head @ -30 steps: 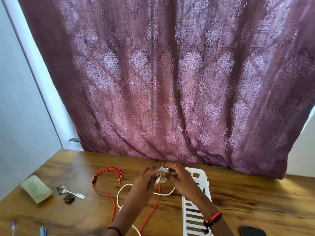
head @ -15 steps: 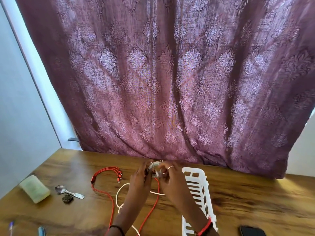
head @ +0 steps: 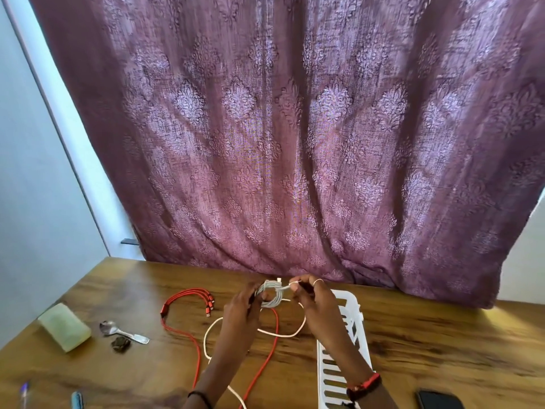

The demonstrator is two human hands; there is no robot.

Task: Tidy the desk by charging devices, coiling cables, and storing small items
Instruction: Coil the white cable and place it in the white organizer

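**A:** In the head view, we are holding the small grey-white coil [head: 269,295] between both hands, just above the surface [head: 442,335] near the curtain. Our left hand [head: 241,305] is gripping the loops with curled fingers, and our right hand [head: 315,299] is pinching the cable's free end beside them.

**B:** So where are we risking trouble?

**A:** We are judging the coil to be springy. If our left hand is slackening while the right is tucking the end in, the loops are likely springing open.

**B:** And below our hands?

**A:** A loose white cable [head: 283,335] is lying looped across the red cable [head: 182,299]. We cannot tell whether it is joined to our coil. If it is, pulling upward is probably dragging both into a tangle.

**B:** Are we thinking about the white basket [head: 354,311]?

**A:** Yes. It is sitting under our right forearm, so a careless sweep is possibly knocking it toward the phone [head: 439,401].
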